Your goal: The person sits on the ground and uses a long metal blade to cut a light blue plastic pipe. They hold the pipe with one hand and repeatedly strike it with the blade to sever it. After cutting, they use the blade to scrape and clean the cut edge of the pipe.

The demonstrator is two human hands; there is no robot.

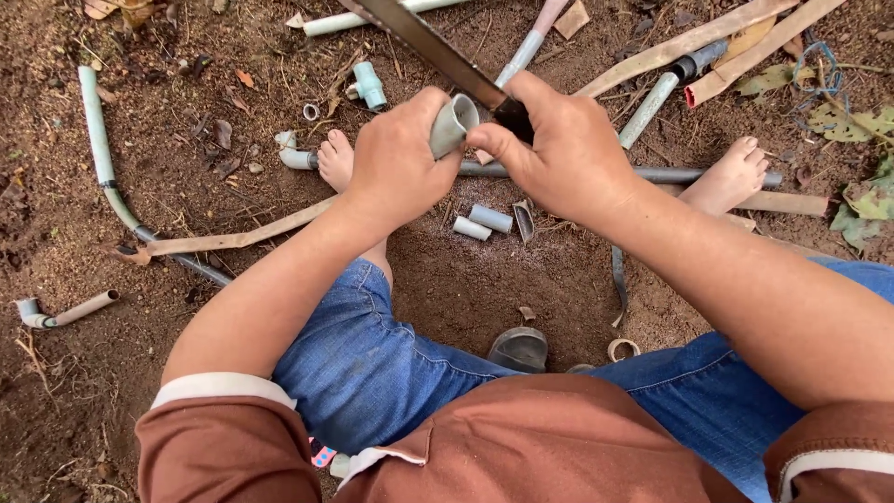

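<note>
Bare dirt w/ cut stubs point(489, 222) at 6 o'clock of the hands; left hand point(396, 163) clenches pipe point(453, 124), right hand point(559, 149) grips saw point(428, 42), blade on rim, cut barely begun.

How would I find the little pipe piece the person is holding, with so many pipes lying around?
Look between the two bare feet, above the bare dirt patch. The left hand grips a short pale grey pipe piece while the right hand presses a long blade onto it. It's the only pipe off the ground.
</note>
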